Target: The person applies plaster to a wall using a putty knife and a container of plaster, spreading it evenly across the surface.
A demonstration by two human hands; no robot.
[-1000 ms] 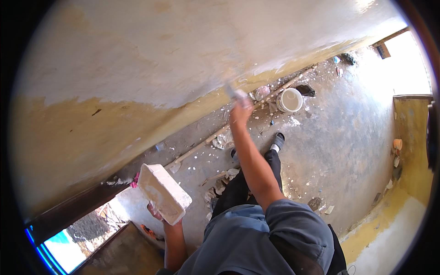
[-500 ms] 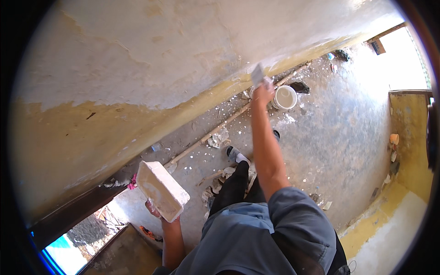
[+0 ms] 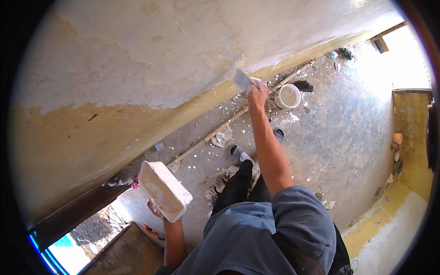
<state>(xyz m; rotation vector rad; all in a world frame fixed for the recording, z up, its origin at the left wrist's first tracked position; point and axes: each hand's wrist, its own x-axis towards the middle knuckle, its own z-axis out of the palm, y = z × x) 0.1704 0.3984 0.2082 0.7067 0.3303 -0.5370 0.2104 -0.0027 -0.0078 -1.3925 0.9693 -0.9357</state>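
My right hand [image 3: 258, 94] is closed on the handle of a putty knife [image 3: 242, 79]. The knife's broad grey blade tilts up and left, at or close to the lower edge of the white coating on the wall [image 3: 174, 59]; I cannot tell whether it touches. Below that coating the wall is bare yellow. My left hand [image 3: 156, 210] grips the lower left side of a rectangular white tub [image 3: 166, 188], tilted with its open side showing. White residue coats the tub's inside, and some of my left fingers are hidden by it.
A white bucket [image 3: 288, 96] stands on the floor beyond my feet. Along the wall's base lies a long wooden pole [image 3: 208, 137], with crumpled plastic [image 3: 222, 137] and white flakes around it. An orange container [image 3: 397, 138] sits by the right wall. A doorway opens at lower left.
My right hand has moved left with the putty knife, and the blade now leans further left. The tub stays nearly where it was in my left hand. The whole view has shifted slightly.
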